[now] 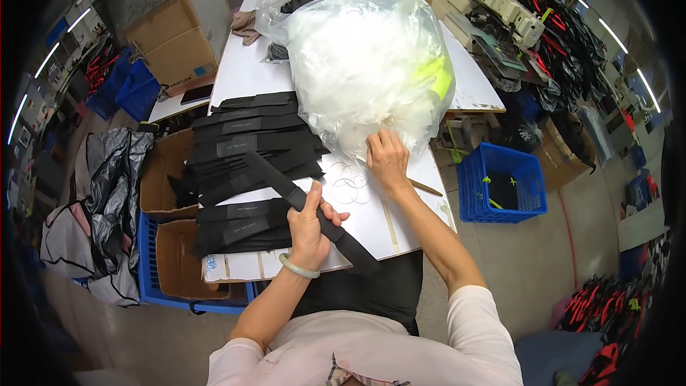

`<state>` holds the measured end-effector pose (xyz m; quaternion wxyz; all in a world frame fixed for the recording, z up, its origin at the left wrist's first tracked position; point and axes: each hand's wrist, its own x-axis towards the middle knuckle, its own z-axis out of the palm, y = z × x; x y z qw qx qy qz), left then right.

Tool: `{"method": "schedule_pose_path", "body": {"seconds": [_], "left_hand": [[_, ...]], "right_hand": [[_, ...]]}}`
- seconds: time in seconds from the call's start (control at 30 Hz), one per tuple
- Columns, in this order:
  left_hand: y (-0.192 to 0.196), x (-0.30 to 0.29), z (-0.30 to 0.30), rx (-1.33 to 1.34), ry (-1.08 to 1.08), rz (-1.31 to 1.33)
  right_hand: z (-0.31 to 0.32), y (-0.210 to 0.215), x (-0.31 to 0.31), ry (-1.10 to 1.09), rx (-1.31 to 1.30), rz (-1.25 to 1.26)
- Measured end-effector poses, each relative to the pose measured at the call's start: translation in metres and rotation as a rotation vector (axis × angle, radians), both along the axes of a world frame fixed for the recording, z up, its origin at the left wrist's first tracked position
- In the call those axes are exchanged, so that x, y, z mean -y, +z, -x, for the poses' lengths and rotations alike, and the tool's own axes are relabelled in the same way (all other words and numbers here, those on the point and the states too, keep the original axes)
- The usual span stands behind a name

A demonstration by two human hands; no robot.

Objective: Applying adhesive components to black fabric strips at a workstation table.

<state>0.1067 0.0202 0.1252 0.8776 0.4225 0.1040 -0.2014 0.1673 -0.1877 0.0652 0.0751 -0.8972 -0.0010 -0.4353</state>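
Note:
My left hand (309, 230) is closed around a long black fabric strip (275, 177), which slants across the near part of the white table. Fingers curled, my right hand (389, 162) is at the lower edge of a large clear plastic bag (357, 64) full of white material, with a bright yellow-green patch at its right. What those fingertips pinch is hidden. Left of the bag lie several stacks of black fabric strips (246, 146), some with a grey band around them. Several thin pale loops (348, 182) rest on the table between my hands.
A brown pointed stick (426, 186) lies right of my right wrist. Cardboard boxes (187, 261) sit in a blue crate at the table's left side. On the floor to the right stands a blue basket (502, 182). A sewing machine (493, 3) is at the back right.

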Motion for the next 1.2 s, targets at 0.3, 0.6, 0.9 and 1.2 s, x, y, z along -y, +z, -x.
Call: {"method": "schedule_pose_path", "body": {"seconds": [0.3, 0.6, 0.9, 1.2], "left_hand": [[0.008, 0.007, 0.015, 0.016, -0.089, 0.081], [-0.012, 0.017, 0.007, 0.067, -0.214, 0.125], [0.001, 0.007, 0.02, 0.248, -0.317, 0.14], [0.01, 0.008, 0.031, 0.373, -0.296, 0.003]], "right_hand": [[-0.029, -0.028, 0.033, -0.234, -0.172, 0.124], [0.112, 0.068, -0.054, 0.225, -0.046, -0.328], [0.148, 0.081, -0.045, 0.57, -0.378, -0.87], [0.153, 0.098, -0.054, 0.548, -0.585, -1.185]]}}
